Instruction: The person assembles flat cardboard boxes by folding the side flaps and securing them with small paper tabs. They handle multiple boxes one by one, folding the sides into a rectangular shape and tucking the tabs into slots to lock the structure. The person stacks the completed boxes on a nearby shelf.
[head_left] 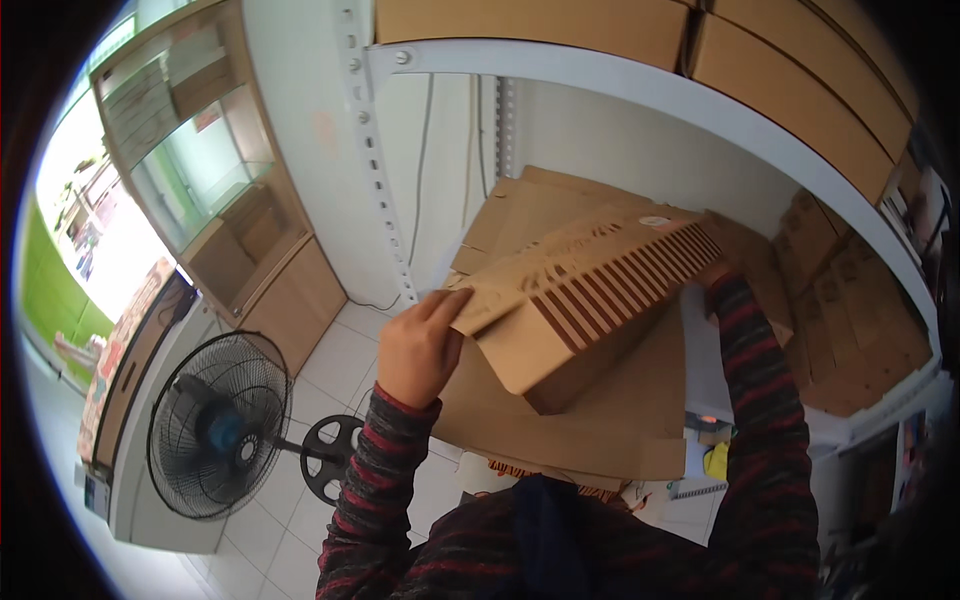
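Note:
A brown cardboard box (600, 290) with dark stripes along one side lies tilted in front of me, above flattened cardboard sheets (610, 440). My left hand (420, 345) is closed on the near left corner of its top panel, thumb and fingers pinching the edge. A gap shows under that panel at the left end. At the box's far right end is my right hand (714, 280), partly hidden by my striped sleeve. Its fingers go round the end of the box, though their tips are out of sight.
A white metal shelf frame (600, 62) arches over the work, with cardboard boxes (530, 20) on it. More cartons (860, 320) stack at the right. On the left are a black standing fan (220, 430) and a glass-fronted wooden cabinet (205, 150). A yellow item (716, 461) sits below the sheets.

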